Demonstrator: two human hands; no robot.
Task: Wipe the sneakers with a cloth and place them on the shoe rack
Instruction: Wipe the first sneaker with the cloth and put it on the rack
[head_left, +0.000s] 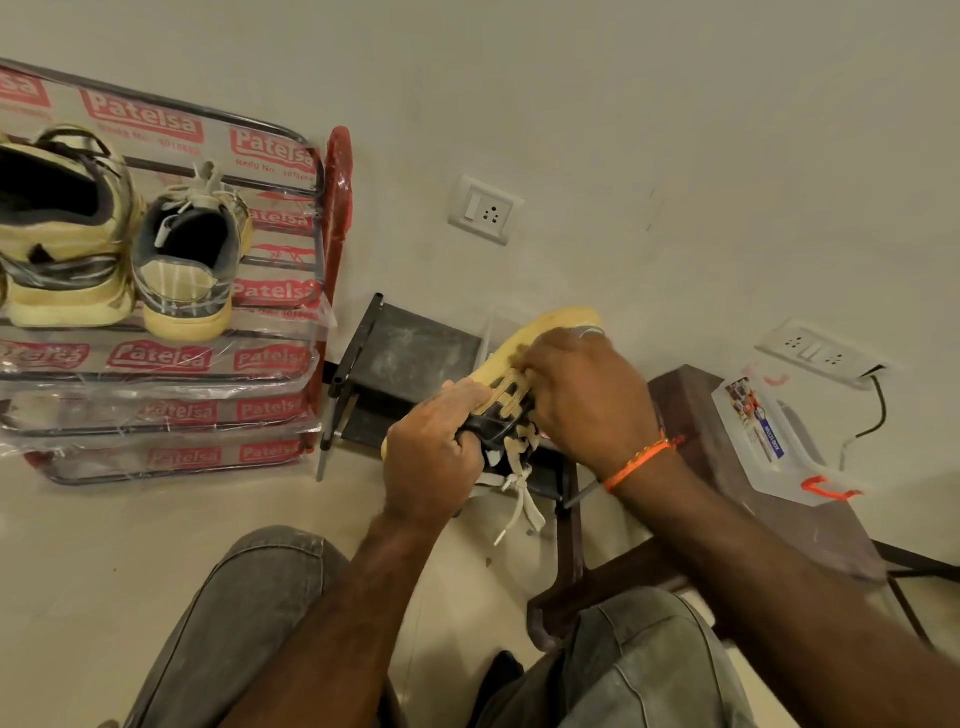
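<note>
We wiped one sneaker (524, 374) right of the shoe rack (291, 364).
Left hand (434, 457) clamped its heel; right hand (587, 395) pressed closed on upper, cloth unseen. Racking comes next.

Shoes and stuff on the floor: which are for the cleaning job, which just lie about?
For the job: yellow-soled sneaker in both hands; plastic-wrapped red metal shoe rack; two sneakers on it.
Lying about: clear plastic box; white wall sockets.

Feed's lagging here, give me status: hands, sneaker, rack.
Left hand gripping sneaker. Right hand on its upper; cloth not visible. Two sneakers racked on shoe rack.
</note>
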